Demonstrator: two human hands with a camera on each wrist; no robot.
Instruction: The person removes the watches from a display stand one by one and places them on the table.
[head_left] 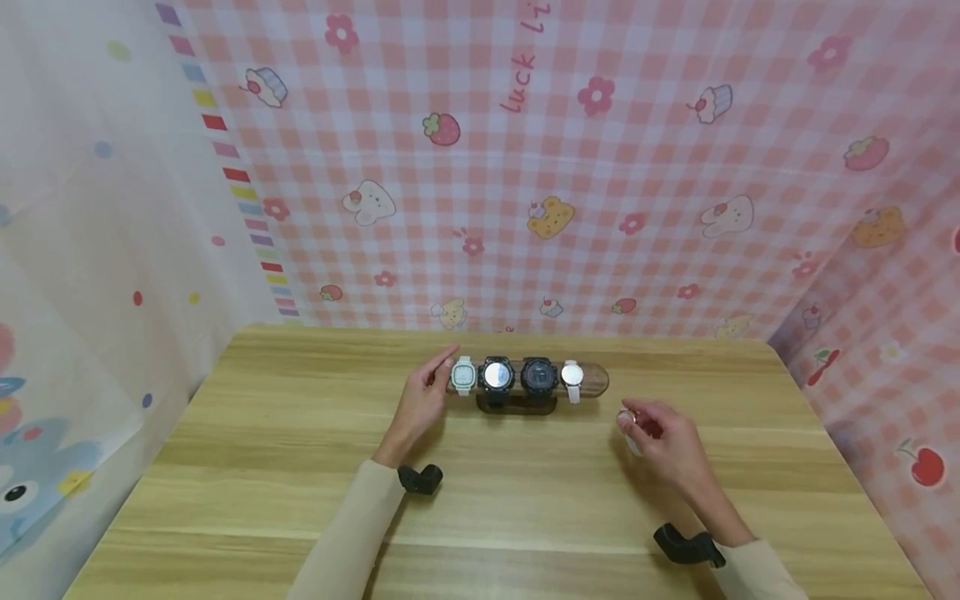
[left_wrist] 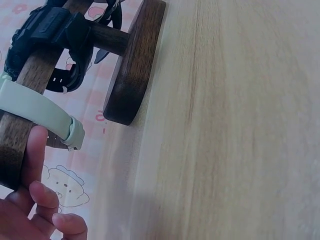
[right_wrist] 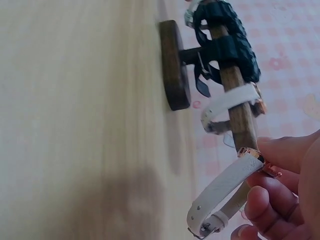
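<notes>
One white-strapped watch (right_wrist: 220, 187), presumably light, soft-strapped, best held by the case rim (right_wrist: 252, 154), is pinched by the right hand (head_left: 667, 439) near the wooden stand (head_left: 596, 381), touched by the left hand's (head_left: 420, 404) straight finger (left_wrist: 35, 152).

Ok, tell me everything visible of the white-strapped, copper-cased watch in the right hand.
The white-strapped, copper-cased watch has a leather-looking strap with small holes, buckled into a loop. Its dial is unreadable. The bare right hand pinches the case between thumb and fingers, holding it right of the brown wooden watch stand.
</notes>
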